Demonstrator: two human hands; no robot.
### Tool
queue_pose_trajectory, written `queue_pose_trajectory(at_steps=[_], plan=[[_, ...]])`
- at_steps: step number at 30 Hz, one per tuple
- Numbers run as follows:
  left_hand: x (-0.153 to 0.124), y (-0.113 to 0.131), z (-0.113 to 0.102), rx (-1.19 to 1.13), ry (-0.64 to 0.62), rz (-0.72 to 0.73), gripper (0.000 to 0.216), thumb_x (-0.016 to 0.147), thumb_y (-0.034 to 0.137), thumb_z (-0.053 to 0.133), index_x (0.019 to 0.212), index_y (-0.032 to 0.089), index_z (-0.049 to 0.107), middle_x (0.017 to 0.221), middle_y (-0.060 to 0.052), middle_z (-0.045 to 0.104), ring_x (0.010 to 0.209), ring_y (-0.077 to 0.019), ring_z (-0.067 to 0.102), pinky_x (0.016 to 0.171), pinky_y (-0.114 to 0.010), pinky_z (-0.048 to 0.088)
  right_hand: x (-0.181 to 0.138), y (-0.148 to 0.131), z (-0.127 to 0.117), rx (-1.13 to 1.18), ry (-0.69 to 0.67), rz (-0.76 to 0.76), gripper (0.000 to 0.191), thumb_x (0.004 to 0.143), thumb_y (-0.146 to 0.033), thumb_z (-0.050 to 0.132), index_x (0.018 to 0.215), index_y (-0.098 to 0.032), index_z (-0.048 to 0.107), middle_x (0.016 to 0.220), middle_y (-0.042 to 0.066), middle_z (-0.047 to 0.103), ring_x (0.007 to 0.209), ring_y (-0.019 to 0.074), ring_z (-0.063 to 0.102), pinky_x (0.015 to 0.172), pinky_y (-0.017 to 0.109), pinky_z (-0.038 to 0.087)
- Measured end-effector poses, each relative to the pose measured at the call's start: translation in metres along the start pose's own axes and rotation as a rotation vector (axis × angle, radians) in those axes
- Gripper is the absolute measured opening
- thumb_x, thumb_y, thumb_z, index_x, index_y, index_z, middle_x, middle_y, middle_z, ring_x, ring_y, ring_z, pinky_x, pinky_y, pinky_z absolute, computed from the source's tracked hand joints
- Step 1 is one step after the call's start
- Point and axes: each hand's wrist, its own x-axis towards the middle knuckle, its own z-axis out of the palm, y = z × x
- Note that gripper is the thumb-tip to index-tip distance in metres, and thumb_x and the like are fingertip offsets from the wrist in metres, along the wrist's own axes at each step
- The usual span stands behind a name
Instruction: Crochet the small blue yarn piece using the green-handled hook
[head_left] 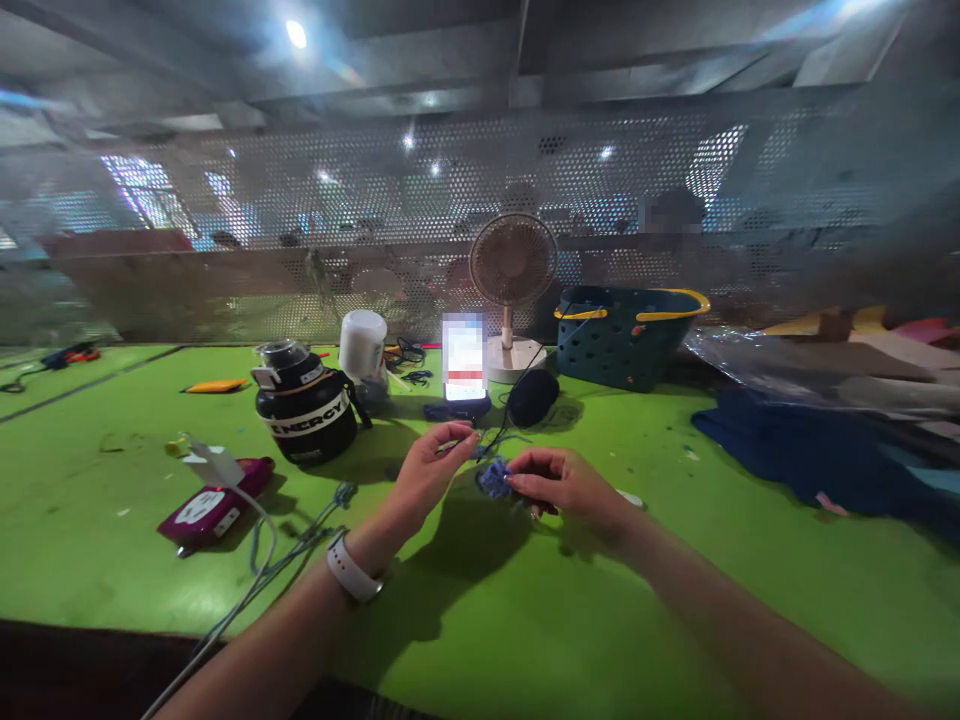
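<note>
Mid-desk: right hand [564, 487] pinches small blue crochet piece [495, 477]; left hand [433, 465] pinches yarn strand [491, 440] taut, feeding from dark yarn ball [532, 397] toward far edge.

The crochet piece [494, 477] sits between the left hand [431, 470] and right hand [564, 484] above the table [525, 620]. From it, the yarn ball [532, 397] lies at one o'clock, the phone [464, 360] at twelve with the fan [513, 290] behind. The jug [304, 402] stands at ten o'clock, the basket [628, 335] at two.
</note>
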Motion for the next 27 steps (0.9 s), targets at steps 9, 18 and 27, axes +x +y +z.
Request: queue_pose_trajectory(at_steps=[9, 18, 27], plan=[[-0.014, 0.011, 0.01, 0.018, -0.196, 0.014, 0.029, 0.067, 0.038, 0.081, 0.081, 0.015, 0.071, 0.075, -0.002, 0.069, 0.072, -0.0168, 0.06, 0.07, -0.028, 0.046, 0.007, 0.004, -0.001, -0.001, 0.028, -0.056, 0.027, 0.07, -0.04, 0.078, 0.084, -0.018, 0.069, 0.074, -0.001, 0.066, 0.056, 0.0086, 0.055, 0.053, 0.024, 0.046], [-0.009, 0.003, 0.004, -0.151, -0.229, -0.143, 0.025, 0.073, 0.036, 0.077, 0.085, 0.016, 0.067, 0.076, 0.001, 0.066, 0.066, -0.0102, 0.058, 0.059, -0.021, 0.046, 0.007, 0.005, -0.005, -0.065, 0.011, -0.023, 0.019, 0.072, -0.032, 0.073, 0.082, -0.017, 0.067, 0.071, -0.002, 0.064, 0.052, 0.008, 0.054, 0.051, 0.024, 0.046], [-0.007, 0.008, 0.003, -0.157, -0.28, -0.191, 0.042, 0.069, 0.024, 0.082, 0.108, 0.017, 0.067, 0.078, -0.002, 0.071, 0.065, -0.0122, 0.061, 0.05, -0.02, 0.039, 0.002, -0.01, -0.014, -0.263, 0.299, -0.082, 0.019, 0.082, -0.032, 0.061, 0.068, -0.019, 0.059, 0.06, -0.002, 0.057, 0.047, 0.0087, 0.043, 0.044, 0.024, 0.036]])
